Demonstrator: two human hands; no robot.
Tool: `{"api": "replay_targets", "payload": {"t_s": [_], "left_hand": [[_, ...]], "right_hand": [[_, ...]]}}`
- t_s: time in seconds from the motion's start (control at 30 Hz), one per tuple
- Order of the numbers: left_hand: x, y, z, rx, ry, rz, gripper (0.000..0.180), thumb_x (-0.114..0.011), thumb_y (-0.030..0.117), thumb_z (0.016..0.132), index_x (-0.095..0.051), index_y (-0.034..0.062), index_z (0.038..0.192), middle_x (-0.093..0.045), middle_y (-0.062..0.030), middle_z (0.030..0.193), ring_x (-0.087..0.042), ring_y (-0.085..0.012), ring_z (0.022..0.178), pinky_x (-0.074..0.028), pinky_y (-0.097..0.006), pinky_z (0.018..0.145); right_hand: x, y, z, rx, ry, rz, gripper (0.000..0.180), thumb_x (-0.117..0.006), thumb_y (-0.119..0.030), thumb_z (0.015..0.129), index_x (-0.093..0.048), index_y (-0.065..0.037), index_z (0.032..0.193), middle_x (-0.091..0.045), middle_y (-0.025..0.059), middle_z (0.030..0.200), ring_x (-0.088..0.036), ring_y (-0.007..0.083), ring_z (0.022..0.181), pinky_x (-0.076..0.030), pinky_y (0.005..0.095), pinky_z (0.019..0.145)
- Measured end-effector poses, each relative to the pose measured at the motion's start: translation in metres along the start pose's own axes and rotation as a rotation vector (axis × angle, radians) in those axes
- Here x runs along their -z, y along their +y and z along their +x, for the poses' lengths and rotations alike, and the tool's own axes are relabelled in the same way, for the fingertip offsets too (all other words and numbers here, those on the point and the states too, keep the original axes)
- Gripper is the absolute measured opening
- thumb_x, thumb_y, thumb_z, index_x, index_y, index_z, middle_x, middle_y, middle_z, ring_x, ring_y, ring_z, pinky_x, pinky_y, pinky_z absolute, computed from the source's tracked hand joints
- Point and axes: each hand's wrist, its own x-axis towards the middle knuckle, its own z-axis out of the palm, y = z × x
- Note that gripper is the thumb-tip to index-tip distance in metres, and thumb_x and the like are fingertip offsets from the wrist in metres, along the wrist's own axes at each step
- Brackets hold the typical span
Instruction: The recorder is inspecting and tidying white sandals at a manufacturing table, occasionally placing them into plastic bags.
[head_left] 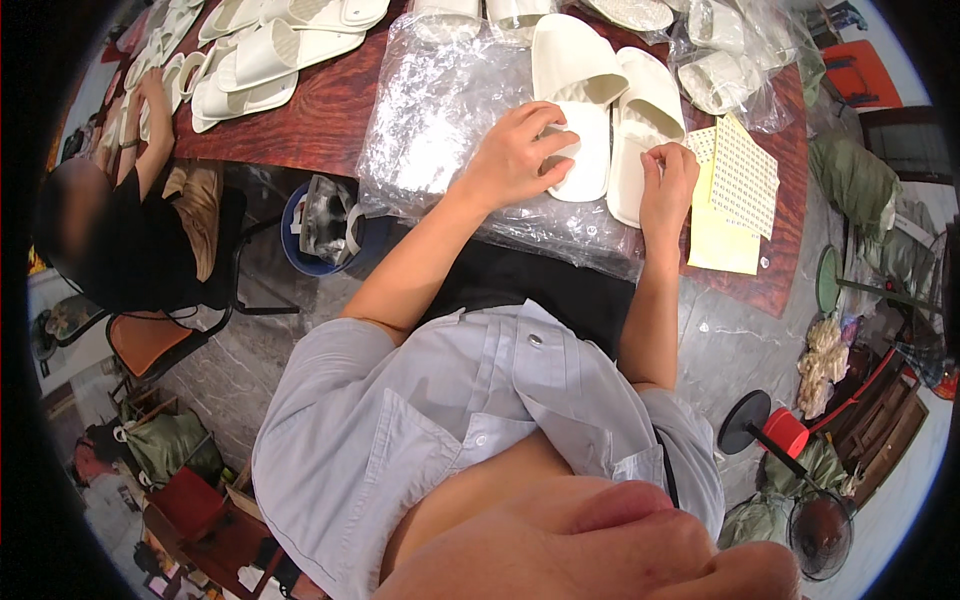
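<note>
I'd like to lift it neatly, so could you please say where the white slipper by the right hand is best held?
The white slipper is probably best pinched across its flat heel end, coming from the near side: the heel points that way, while the raised strap arches over the farther part.

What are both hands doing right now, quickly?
Left hand: open, fingers spread over the left slipper.
Right hand: fingers bunched at the right slipper; grip can't be told.
</note>
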Motion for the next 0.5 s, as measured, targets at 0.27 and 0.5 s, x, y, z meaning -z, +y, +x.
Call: {"api": "replay_targets", "payload": {"t_s": [0.27, 0.5], "left_hand": [[0.011, 0.022, 0.010, -0.054, -0.164, 0.181, 0.036, -0.079, 0.015, 0.081, -0.073, 0.0127, 0.116, -0.064, -0.0117, 0.120, -0.057, -0.0316, 0.127, -0.047, -0.045, 0.103], [-0.006, 0.053, 0.018, -0.112, -0.268, 0.103, 0.052, -0.082, 0.024, 0.082, -0.068, 0.0217, 0.131, -0.056, -0.0164, 0.132, -0.049, -0.0389, 0.134, -0.045, -0.050, 0.108]], "right_hand": [[-0.005, 0.004, 0.002, 0.009, -0.011, -0.065, 0.019, -0.075, 0.000, 0.084, -0.062, -0.003, 0.096, -0.061, 0.0149, 0.108, -0.055, 0.0374, 0.102, -0.044, 0.0465, 0.090], [-0.008, 0.005, 0.000, 0.036, 0.031, -0.050, 0.016, -0.073, -0.002, 0.085, -0.061, -0.003, 0.096, -0.060, 0.0145, 0.106, -0.054, 0.0370, 0.099, -0.043, 0.0466, 0.087]]}}
